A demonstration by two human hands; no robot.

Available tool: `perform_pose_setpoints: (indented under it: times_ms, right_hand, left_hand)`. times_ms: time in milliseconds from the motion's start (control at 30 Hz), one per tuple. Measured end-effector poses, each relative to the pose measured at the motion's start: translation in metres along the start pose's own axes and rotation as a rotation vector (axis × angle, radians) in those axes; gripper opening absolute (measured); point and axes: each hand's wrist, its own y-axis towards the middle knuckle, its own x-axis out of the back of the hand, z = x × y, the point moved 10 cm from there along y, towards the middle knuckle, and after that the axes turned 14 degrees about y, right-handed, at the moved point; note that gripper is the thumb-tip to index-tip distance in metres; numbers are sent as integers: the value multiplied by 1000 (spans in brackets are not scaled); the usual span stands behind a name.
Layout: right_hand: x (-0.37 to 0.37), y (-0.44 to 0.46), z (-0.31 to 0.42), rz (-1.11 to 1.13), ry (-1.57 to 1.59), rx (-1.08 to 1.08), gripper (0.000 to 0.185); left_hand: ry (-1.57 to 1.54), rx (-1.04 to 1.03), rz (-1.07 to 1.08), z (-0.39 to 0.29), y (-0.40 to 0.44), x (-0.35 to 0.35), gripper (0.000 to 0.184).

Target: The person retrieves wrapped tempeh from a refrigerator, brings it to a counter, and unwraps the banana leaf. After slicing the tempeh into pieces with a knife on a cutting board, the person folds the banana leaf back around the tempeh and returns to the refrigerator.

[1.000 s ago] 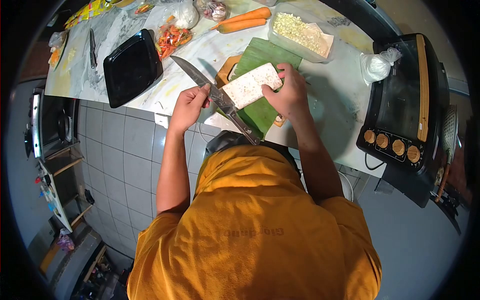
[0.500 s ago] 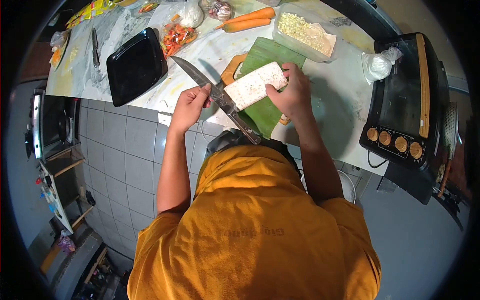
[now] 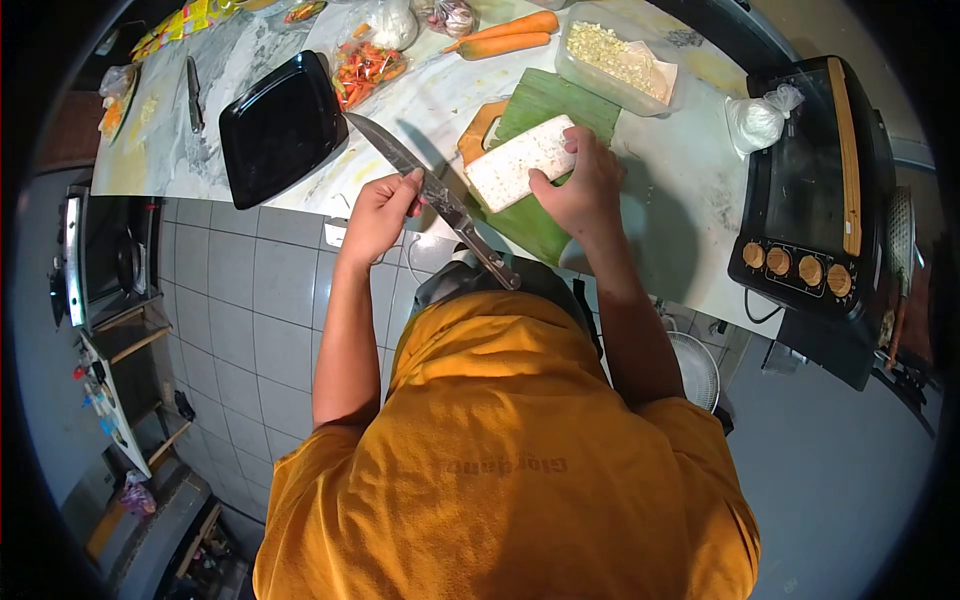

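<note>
My left hand (image 3: 386, 212) pinches the blade of a large knife (image 3: 445, 205), whose dark handle points toward my body. In my right hand (image 3: 585, 185) is the right end of a white speckled block (image 3: 520, 163), with the thumb on its near side and the fingers at its far edge. Beneath the block lies a green banana leaf (image 3: 560, 105), over a wooden board (image 3: 480, 130) whose cut-out handle shows at the left.
A black tray (image 3: 280, 130), a bag of red chilies (image 3: 365, 75), carrots (image 3: 505, 37) and a container of chopped pieces (image 3: 620, 65) stand on the marble counter. Right are a white bag (image 3: 757, 122) and an oven (image 3: 810, 180). Another knife (image 3: 194, 95) lies left.
The view has shifted a little, so the counter items sit farther right. The block has moved slightly with my right hand, and its tilt has changed a little. Both holds are unchanged.
</note>
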Motion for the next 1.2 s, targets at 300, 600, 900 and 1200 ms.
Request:
perform_pose_setpoints:
  times_ms: [300,600,900,1200]
  right_hand:
    - [-11,-11,10,20,34,-41,60]
    - [-18,-17,9,53,0,-147,64]
    - [-20,-17,7,79,-12,-181,64]
    - [-18,-19,12,42,-18,-120,65]
  left_hand:
    - [-20,-29,11,4,-7,10,44]
    - [0,-18,8,5,-20,15,43]
    - [-9,-10,15,11,-21,17,44]
    - [-12,-24,20,9,-21,14,44]
